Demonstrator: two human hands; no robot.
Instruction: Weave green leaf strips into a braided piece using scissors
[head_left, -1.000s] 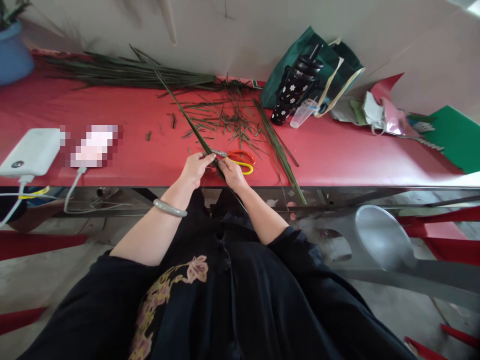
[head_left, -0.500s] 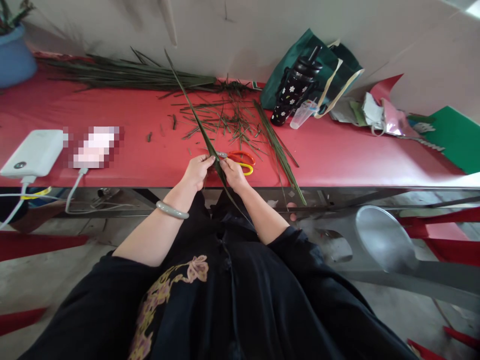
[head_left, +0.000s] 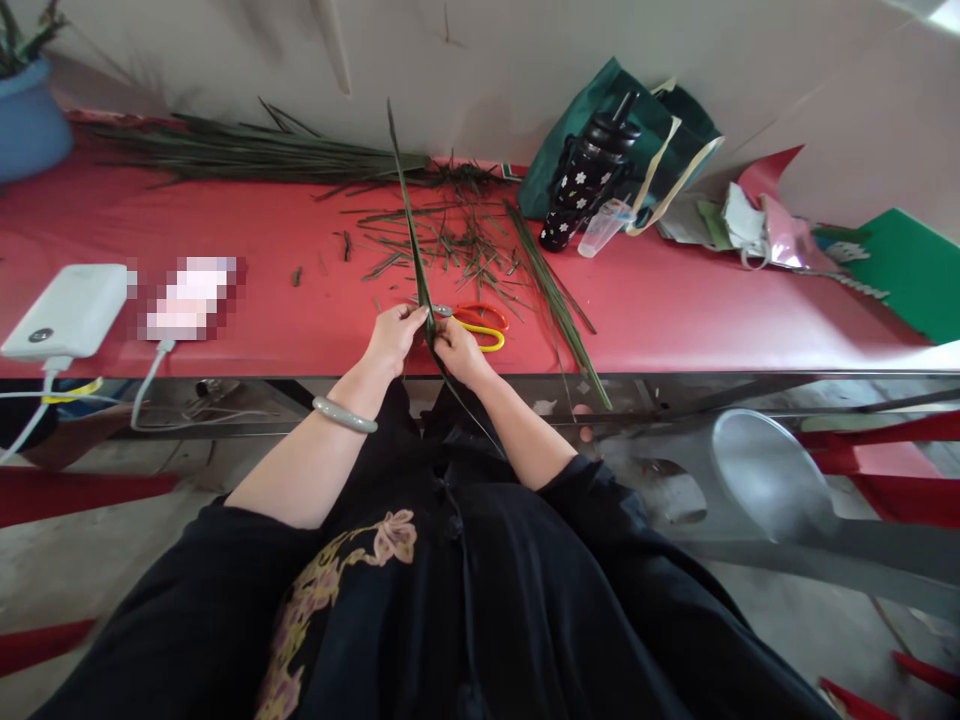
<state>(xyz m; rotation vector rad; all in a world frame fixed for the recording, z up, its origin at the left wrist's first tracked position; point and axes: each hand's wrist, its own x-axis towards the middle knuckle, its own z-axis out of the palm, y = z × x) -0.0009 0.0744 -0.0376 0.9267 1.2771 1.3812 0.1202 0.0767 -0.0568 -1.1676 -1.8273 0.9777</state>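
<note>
A long green leaf strip (head_left: pixel 411 225) rises from between my hands, its narrow tip pointing away from me over the red table. My left hand (head_left: pixel 395 340) pinches it between thumb and fingers; a bangle sits on that wrist. From the other side my right hand (head_left: pixel 459 350) grips the same leaf strip just below, fingers curled. A thin tail of the strip trails down toward my lap. Right behind my right hand lie scissors (head_left: pixel 486 327) with red and yellow handles, their blades partly hidden by the hands and leaf.
Cut leaf scraps (head_left: pixel 465 240) litter the red table (head_left: pixel 675 310). A leaf bundle (head_left: pixel 262 150) lies along the wall, several strips (head_left: pixel 559 300) overhang the front edge. A black tumbler (head_left: pixel 589 180), plastic cup (head_left: pixel 606 228) and green bag (head_left: pixel 555 130) stand right; a power bank (head_left: pixel 67 310) lies left.
The leaf strip's tip has swung to the right and the strip now stands steeper. My right hand has shifted slightly left and down; the left hand stays nearly in place.
</note>
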